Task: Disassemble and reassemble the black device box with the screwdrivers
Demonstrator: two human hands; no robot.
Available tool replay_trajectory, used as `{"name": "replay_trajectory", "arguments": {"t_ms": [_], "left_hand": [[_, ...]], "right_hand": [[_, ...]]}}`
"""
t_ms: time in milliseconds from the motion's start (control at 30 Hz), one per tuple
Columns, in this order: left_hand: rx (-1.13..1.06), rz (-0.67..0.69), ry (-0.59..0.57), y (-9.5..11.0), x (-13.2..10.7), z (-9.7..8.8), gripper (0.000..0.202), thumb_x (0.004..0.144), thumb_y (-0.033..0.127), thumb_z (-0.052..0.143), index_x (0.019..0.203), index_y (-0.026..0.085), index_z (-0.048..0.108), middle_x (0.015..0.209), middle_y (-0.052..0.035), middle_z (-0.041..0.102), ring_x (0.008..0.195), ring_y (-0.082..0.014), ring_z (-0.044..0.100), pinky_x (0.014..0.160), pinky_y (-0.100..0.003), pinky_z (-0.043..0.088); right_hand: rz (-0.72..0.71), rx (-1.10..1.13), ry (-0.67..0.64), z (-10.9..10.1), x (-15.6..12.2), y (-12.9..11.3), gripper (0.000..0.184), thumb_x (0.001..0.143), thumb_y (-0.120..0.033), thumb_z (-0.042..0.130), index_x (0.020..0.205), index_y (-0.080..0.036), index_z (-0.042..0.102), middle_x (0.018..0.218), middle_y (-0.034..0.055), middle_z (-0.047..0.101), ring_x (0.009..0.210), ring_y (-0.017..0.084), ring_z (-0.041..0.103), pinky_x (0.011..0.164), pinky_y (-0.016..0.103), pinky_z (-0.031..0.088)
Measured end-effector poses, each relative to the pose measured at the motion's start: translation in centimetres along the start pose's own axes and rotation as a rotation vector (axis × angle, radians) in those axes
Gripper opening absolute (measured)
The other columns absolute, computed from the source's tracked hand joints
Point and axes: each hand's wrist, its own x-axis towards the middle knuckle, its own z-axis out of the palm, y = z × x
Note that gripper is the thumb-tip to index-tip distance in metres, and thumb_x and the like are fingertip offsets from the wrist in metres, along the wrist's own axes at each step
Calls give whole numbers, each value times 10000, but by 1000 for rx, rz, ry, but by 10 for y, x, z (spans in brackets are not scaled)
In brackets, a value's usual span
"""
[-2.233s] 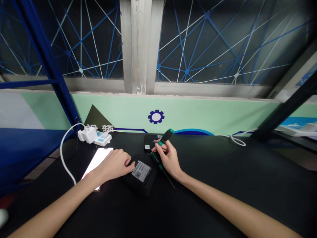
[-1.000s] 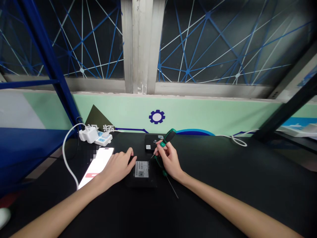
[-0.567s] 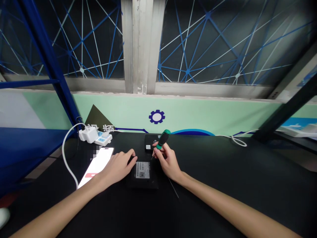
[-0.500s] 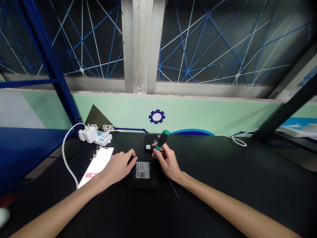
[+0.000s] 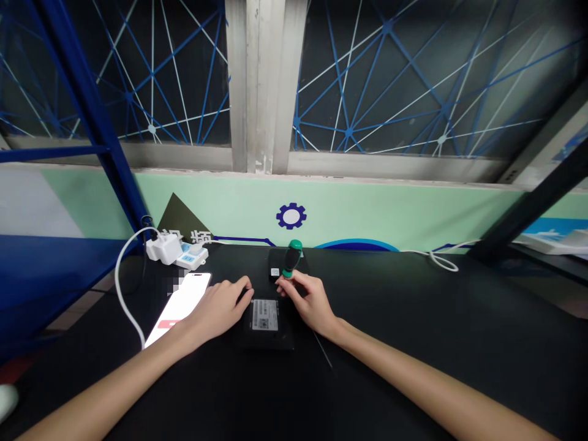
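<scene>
A black flat device point(image 5: 269, 341) with a white printed label lies on the dark table in front of me. At its upper left corner rests my left hand point(image 5: 225, 304), thumb and index finger apart; the other fingers are partly hidden. My right hand point(image 5: 309, 300) pinches a green-and-black screwdriver point(image 5: 293, 260), its handle nearly upright above the device's upper right corner. The fingers cover the blade, so its tip cannot be made out. Under my right wrist, a thin metal rod point(image 5: 324, 350) slants across the table.
Behind the screwdriver lies a second black box point(image 5: 274, 263) with a small white label. A lit phone point(image 5: 181, 303) sits by my left forearm, beside a white cable point(image 5: 120, 288) and a white power strip point(image 5: 189, 256). A white cord point(image 5: 443, 262) lies at the back right.
The screwdriver handle has swung from leaning right to nearly upright, and my right fingertips have shifted slightly left. My left hand and the device stay practically where they were.
</scene>
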Motion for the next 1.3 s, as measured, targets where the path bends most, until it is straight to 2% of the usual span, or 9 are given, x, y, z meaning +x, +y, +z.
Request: {"name": "replay_trajectory", "arguments": {"t_ms": [700, 867, 1300], "left_hand": [[2, 17, 0, 0, 0, -1, 294, 1035, 371, 274, 1003, 258, 544, 732, -17, 636, 714, -261, 656, 590, -299, 353], [5, 18, 4, -1, 0, 0, 288, 1035, 375, 283, 1003, 258, 544, 743, -22, 637, 735, -267, 660, 604, -304, 358], [2, 12, 12, -1, -1, 0, 283, 1032, 377, 297, 998, 261, 553, 735, -21, 636, 726, -269, 654, 604, -302, 365]], "right_hand": [[-32, 5, 2, -1, -1, 0, 254, 979, -374, 562, 851, -207, 706, 750, 37, 699, 667, 192, 658, 671, 297, 503], [-58, -61, -59, -2, 0, 0, 277, 986, -374, 554, 808, -204, 681, 720, 24, 677, 646, 179, 635, 654, 286, 483], [-20, -78, 20, -1, 1, 0, 377, 930, -452, 622, 663, -189, 587, 618, 14, 653, 550, 149, 588, 569, 253, 457]]}}
